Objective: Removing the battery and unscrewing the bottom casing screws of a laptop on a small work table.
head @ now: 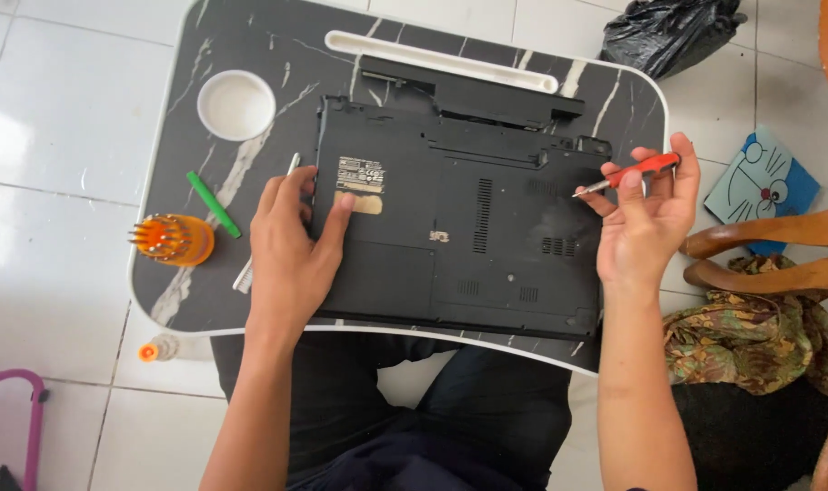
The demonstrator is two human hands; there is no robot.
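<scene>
A black laptop lies upside down on a dark marble-patterned lap table. My left hand rests flat on the laptop's left edge, thumb on a pale label. My right hand hovers at the laptop's right edge and grips a small red-handled screwdriver, its metal tip pointing left over the casing. A long black battery sits loose along the laptop's far edge.
On the table's left lie an orange holder of screwdriver bits, a green pry tool, a metal tool and a round white cup recess. A black plastic bag, wooden chair legs and patterned cloth lie to the right.
</scene>
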